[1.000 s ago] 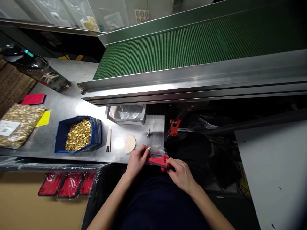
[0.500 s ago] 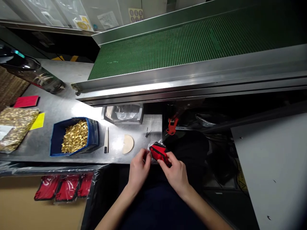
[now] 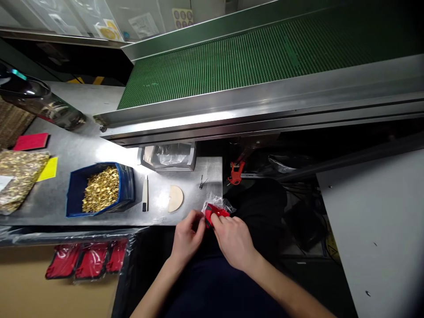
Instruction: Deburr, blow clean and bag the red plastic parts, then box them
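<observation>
A small flat red and black item (image 3: 218, 212) is held between my hands over the front edge of the metal table. Clear plastic film (image 3: 212, 199) sticks out crumpled beyond it. My left hand (image 3: 187, 236) is closed in a pinch at the item's left edge; whether film or the item itself is between the fingertips is hard to see. My right hand (image 3: 233, 238) is closed on the item from the right, its fingers laid over the red face and covering part of it. A pale half-round disc (image 3: 176, 198) lies on the table beyond my left hand.
A blue bin of gold-coloured small parts (image 3: 127, 187), a white cutter-like tool (image 3: 145, 194) and a grey tray (image 3: 168, 159) stand on the metal table. Behind runs a green conveyor (image 3: 205, 70). Bagged red items (image 3: 91, 260) lie in a box at lower left. An orange-handled tool (image 3: 236, 173) hangs right.
My right hand has moved left and over the item, with its fingers now across the red face. The item has turned, and more crumpled film shows beyond it.
</observation>
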Motion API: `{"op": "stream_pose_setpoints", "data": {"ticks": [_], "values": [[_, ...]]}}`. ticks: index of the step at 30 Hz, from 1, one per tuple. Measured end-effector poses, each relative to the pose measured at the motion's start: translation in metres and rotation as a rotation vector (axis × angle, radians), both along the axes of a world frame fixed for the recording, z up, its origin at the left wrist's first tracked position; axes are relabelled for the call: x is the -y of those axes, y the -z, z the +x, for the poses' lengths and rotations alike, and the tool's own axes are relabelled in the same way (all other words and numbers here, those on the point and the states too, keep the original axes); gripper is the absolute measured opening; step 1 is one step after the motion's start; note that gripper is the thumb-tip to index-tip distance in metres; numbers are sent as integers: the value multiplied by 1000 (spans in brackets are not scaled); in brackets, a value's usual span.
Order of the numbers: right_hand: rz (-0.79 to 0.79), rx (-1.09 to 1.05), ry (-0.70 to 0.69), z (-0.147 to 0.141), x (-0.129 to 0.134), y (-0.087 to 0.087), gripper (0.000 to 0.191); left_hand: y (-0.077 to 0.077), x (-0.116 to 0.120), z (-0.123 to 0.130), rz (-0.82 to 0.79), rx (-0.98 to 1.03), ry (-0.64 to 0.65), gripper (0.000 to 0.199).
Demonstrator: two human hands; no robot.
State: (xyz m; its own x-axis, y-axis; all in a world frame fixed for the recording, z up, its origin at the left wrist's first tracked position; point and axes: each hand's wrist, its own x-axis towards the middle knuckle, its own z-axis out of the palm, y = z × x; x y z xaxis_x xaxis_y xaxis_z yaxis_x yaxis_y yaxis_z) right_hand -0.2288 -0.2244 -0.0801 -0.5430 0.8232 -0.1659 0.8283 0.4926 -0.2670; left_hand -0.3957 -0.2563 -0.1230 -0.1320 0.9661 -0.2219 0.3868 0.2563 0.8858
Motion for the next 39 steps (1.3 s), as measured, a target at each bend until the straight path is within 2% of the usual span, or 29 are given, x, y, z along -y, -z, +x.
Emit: {"op": "stream_pose_setpoints", "data": {"ticks": [2,7,10,12,14,16,18,20,24,29,35,39], "values": [[3,12,-82,-2,5,-2,14,-5,11,-6,-46,70,78,16],[-69,-101,-352,-1,17,3,9,-10,52,-24,-392,421,121,20],[-152,-162,-426,3,12,0,7,-9,67,-27,-432,423,113,26],[-262,-278,-437,7,1,-5,18,-7,70,-26,-458,414,78,34],[-419,-474,-375,13,-12,-8,23,-4,70,-24,-475,413,38,39],[-527,-632,-146,19,-23,-4,17,-1,70,-24,-470,406,18,41],[-564,-616,149,23,-31,6,14,2,71,-26,-458,404,32,41],[-599,-515,298,27,-35,19,15,4,72,-29,-457,422,67,40],[-714,-460,246,27,-32,40,15,9,70,-36,-482,538,98,39],[-806,-502,187,28,-30,48,20,18,64,-38,-508,627,86,45],[-836,-571,64,36,-25,33,21,23,63,-43,-478,590,102,42],[-846,-572,-14,48,-17,17,19,12,70,-50,-411,439,145,36]]}}
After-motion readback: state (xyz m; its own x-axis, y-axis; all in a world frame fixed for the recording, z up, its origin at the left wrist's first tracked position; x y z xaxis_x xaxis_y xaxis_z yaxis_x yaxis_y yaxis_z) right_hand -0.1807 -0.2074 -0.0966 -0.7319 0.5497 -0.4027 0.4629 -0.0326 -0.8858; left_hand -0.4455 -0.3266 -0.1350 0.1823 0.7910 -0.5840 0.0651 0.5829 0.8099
